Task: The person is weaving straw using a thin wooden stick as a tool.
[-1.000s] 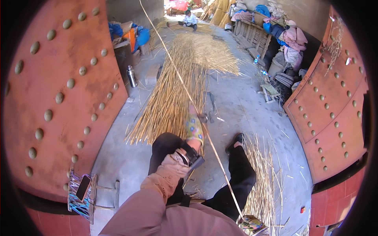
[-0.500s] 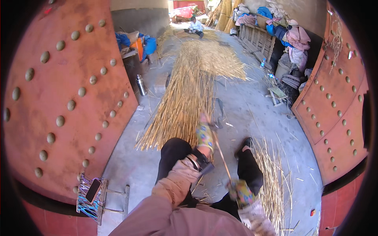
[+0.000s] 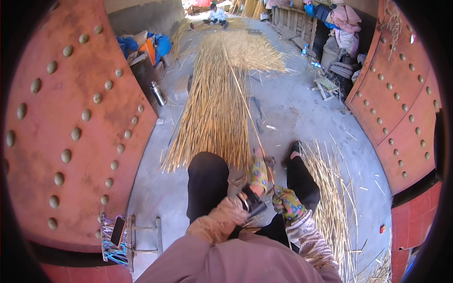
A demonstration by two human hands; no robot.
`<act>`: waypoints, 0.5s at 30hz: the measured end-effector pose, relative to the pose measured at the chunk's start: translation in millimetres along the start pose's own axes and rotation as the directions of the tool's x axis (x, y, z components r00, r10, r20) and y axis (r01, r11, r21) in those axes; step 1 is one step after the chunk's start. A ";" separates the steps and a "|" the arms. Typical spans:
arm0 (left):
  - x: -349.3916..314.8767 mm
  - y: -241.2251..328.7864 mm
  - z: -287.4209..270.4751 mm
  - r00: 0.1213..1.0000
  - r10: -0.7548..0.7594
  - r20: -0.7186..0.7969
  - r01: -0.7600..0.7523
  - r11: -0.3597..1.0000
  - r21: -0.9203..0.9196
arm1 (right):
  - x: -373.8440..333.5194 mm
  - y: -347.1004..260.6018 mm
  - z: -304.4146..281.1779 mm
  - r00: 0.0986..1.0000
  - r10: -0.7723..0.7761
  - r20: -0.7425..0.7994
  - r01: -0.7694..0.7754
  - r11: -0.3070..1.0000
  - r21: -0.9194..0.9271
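Observation:
A long, thin reed stalk (image 3: 241, 96) runs from the far end of a large bundle of dry reed stalks (image 3: 214, 104) back toward me. My left hand (image 3: 258, 170), in a patterned glove with bare fingertips, is closed around its near part, between my knees. Just right of and below it, my right hand (image 3: 289, 203), in a matching glove, is closed at the stalk's near end. Something small and dark shows beside my left fingers; I cannot make out what it is. A dark band with a boxy device (image 3: 252, 200) sits on my left wrist.
Loose pale stalks (image 3: 325, 203) lie by my right leg. A low stool (image 3: 144, 231) with a phone (image 3: 118, 231) stands at the left. Studded red doors (image 3: 75, 113) flank both sides. A metal flask (image 3: 158, 93) stands left; a person (image 3: 217, 15) sits at the far end.
My right hand has come up close to my left hand. The stalk, blurred between the hands before, now shows stretching far forward over the bundle. The view has tilted down a little.

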State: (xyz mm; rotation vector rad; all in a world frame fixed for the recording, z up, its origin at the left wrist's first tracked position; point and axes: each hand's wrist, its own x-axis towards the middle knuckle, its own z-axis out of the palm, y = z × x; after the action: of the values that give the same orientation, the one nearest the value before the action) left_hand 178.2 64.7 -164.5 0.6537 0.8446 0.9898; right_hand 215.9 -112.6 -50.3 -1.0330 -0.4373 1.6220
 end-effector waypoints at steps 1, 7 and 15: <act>60.5 -13.9 -50.8 0.973 0.224 0.062 -0.224 0.974 -0.021 | 3.5 5.7 19.2 0.992 -0.009 0.124 0.013 1.000 -0.029; 38.4 109.4 -28.6 0.999 0.012 -0.044 -0.006 0.994 0.113 | -114.7 74.6 -84.6 0.960 0.277 -0.042 -0.278 0.961 -0.010; -90.7 50.2 66.0 0.954 -0.298 0.026 0.294 0.949 0.110 | -49.4 21.7 -51.3 0.989 0.144 -0.027 -0.132 0.954 0.268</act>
State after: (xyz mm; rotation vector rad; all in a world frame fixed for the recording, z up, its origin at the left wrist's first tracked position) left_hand 185.2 -3.2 -62.3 0.6138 0.9318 0.6611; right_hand 244.6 -176.8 -75.0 -0.9105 -0.1121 1.7232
